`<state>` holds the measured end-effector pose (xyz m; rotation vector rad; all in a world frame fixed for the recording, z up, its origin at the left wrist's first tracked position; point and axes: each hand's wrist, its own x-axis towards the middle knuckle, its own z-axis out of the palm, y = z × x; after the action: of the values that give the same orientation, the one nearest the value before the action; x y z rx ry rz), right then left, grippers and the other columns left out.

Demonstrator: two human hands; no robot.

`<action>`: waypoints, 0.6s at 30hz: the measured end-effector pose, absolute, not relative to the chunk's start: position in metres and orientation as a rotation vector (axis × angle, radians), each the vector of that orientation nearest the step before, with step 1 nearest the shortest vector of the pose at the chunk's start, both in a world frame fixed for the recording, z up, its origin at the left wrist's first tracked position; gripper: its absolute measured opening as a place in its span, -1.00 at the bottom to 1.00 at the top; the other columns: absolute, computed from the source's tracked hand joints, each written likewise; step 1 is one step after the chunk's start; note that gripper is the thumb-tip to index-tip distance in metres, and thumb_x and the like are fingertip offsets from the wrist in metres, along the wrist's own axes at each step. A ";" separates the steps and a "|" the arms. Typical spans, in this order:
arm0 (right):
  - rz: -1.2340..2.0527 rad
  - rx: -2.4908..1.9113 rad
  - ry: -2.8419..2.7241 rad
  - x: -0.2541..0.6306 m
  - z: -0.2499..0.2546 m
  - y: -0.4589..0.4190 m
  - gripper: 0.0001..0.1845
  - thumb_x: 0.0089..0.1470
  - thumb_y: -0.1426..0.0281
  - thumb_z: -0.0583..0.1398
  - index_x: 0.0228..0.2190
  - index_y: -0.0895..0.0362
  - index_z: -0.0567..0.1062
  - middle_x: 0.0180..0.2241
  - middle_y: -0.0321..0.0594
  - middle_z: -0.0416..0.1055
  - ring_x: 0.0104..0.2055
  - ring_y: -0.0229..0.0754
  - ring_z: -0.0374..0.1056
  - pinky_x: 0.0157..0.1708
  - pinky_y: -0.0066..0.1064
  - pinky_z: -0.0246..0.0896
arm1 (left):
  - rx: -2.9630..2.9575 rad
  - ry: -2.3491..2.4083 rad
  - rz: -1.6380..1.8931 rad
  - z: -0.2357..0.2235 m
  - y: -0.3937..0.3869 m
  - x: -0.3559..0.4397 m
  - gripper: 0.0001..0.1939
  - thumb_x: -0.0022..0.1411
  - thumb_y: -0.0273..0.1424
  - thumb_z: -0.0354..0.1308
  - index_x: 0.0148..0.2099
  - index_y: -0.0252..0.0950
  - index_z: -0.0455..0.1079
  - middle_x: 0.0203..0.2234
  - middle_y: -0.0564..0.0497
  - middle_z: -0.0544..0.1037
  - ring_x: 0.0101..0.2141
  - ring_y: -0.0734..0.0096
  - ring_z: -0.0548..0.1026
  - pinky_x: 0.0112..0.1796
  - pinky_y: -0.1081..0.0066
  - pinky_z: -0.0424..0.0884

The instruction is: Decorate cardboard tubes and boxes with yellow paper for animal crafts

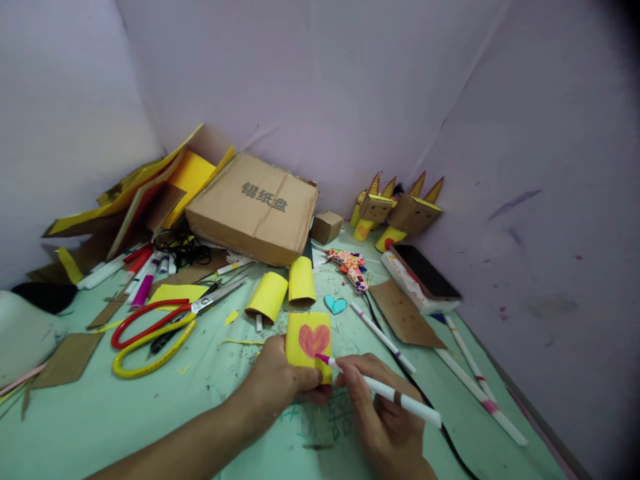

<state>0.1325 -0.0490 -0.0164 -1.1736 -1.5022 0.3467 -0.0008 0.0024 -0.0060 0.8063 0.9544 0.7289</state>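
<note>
My left hand (290, 373) grips a yellow paper-covered tube (295, 327) near the table's front, its thumb across the lower edge. A pinkish-red heart (314, 340) is coloured on the tube's face. Between the fingers of my right hand (383, 403) is a white marker (400, 399) with a magenta tip, which meets the heart's lower part. Just beyond stand two more yellow tubes, one on the left (270, 293) and one on the right (301, 283). A turquoise heart cutout (335, 305) lies beside them.
Red-and-yellow-handled scissors (175, 323) lie at left, near several markers (145, 280). A cardboard box (253, 207) stands at the back. On the right are a glue gun (350, 263) with a black cord, a phone (425, 270), and horned cardboard figures (413, 210).
</note>
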 end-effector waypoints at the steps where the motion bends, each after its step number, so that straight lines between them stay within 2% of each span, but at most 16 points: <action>1: 0.343 -1.174 -1.506 0.133 -0.017 -0.049 -0.79 0.09 0.47 0.10 -0.44 0.10 0.53 -0.59 -0.26 0.41 -0.54 -0.23 0.33 -0.53 -0.42 0.21 | 0.800 0.956 0.729 -0.005 0.002 -0.001 -0.87 -0.26 -0.62 0.23 -0.53 -0.38 0.41 -0.69 0.08 0.49 -0.61 0.46 0.45 -0.56 0.51 0.40; 10: 0.367 -1.123 -1.476 0.130 -0.013 -0.049 -0.78 0.08 0.50 0.10 -0.33 0.05 0.53 -0.53 -0.28 0.44 -0.50 -0.24 0.36 -0.51 -0.44 0.22 | 0.841 0.962 0.682 -0.004 0.003 -0.001 -0.89 -0.26 -0.60 0.24 -0.54 -0.39 0.42 -0.69 0.06 0.49 -0.61 0.45 0.44 -0.57 0.52 0.38; 18: 0.387 -1.126 -1.469 0.130 -0.013 -0.049 -0.81 0.09 0.48 0.10 -0.35 0.10 0.53 -0.53 -0.22 0.44 -0.50 -0.21 0.37 -0.52 -0.41 0.25 | 0.829 0.954 0.683 -0.005 0.003 -0.002 -0.84 -0.29 -0.57 0.28 -0.52 -0.39 0.42 -0.69 0.05 0.50 -0.61 0.43 0.44 -0.56 0.49 0.39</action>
<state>0.1301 -0.0495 -0.0130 -1.1257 -1.4688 0.3868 -0.0020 0.0030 -0.0052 0.8289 0.9544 0.6826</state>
